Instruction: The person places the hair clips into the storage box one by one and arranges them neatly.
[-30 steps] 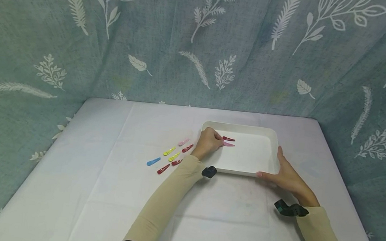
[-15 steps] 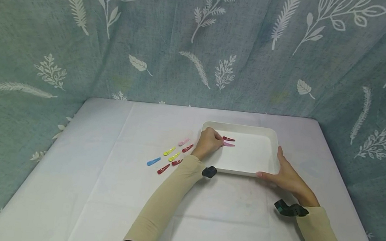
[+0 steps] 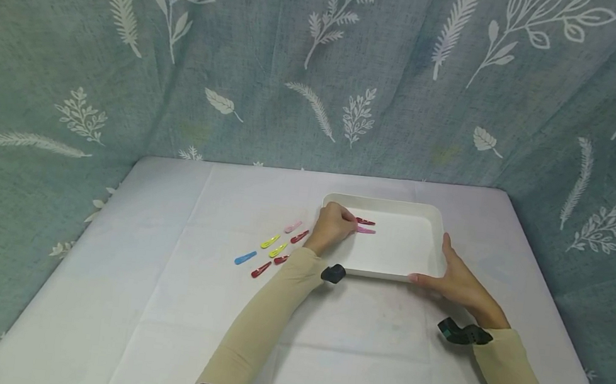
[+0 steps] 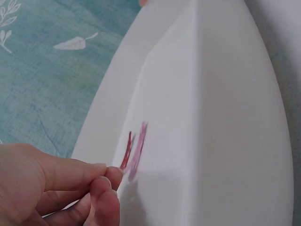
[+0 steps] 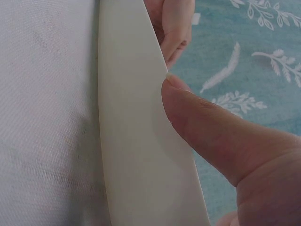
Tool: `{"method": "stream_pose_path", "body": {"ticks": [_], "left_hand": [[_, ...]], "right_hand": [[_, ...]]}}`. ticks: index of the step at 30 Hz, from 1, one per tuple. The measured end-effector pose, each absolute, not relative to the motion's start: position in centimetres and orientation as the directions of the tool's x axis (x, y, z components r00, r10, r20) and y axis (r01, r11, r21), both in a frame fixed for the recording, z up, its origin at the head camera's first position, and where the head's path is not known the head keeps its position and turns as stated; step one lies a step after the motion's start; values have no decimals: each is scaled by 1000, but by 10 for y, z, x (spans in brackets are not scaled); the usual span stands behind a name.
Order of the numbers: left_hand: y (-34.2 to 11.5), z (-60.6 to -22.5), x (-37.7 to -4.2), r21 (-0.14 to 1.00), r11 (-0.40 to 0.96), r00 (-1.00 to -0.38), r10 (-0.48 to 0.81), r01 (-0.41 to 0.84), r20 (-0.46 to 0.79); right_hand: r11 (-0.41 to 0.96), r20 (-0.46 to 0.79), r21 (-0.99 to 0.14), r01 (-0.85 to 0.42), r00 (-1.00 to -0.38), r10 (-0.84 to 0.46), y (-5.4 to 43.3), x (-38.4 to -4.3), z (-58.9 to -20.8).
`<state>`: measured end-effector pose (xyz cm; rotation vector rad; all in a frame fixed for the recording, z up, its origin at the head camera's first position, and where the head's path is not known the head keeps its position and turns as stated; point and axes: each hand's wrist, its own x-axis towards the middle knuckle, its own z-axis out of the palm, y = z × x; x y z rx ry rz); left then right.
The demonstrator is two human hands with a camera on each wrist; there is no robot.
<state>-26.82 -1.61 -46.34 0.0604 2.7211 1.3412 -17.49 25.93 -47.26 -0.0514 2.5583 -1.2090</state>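
Note:
A white rectangular tray (image 3: 398,253) stands on the table, with a red hair clip (image 3: 365,221) and a pink hair clip (image 3: 366,230) inside its left part. My left hand (image 3: 332,226) reaches over the tray's left side, pinching the left end of the pink clip with thumb and fingertips. The exact contact is partly hidden by the fingers. In the left wrist view, the fingertips (image 4: 114,176) are beside the near ends of both clips. My right hand (image 3: 463,286) holds the tray's near right corner, its thumb (image 5: 183,108) pressing the near wall.
Left of the tray lie several more hair clips: a blue one (image 3: 245,258), a yellow one (image 3: 270,241), a pink one (image 3: 292,227) and red ones such as a red clip (image 3: 261,270). A patterned curtain (image 3: 319,92) hangs behind the table (image 3: 201,332).
The pink clip under my left fingers has turned very slightly and looks flatter. Both hands and the tray stay nearly where they were.

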Motion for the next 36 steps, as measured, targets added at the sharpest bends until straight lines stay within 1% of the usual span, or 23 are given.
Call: {"method": "stream_pose_path", "body": {"ticks": [6, 11, 19, 23, 28, 36], "left_hand": [[-20, -453, -268, 819, 573, -990, 114, -1, -80], [-28, -442, -268, 855, 518, -988, 143, 27, -55], [-55, -421, -263, 860, 505, -980, 195, 73, -31], [-71, -412, -260, 859, 500, -979, 205, 110, 6], [-90, -405, -252, 850, 512, -984, 176, 123, 36], [-116, -398, -241, 830, 539, -989, 114, 143, 96]], "right_hand": [[637, -267, -764, 105, -950, -163, 260, -176, -472], [616, -257, -781, 98, -950, -175, 260, -177, -473], [601, -245, -795, 79, -949, -200, 263, -177, -472], [600, -243, -796, 81, -951, -194, 262, -177, -472], [613, -264, -783, 106, -949, -174, 260, -175, -473], [624, -266, -773, 109, -950, -164, 261, -173, -474]]}}
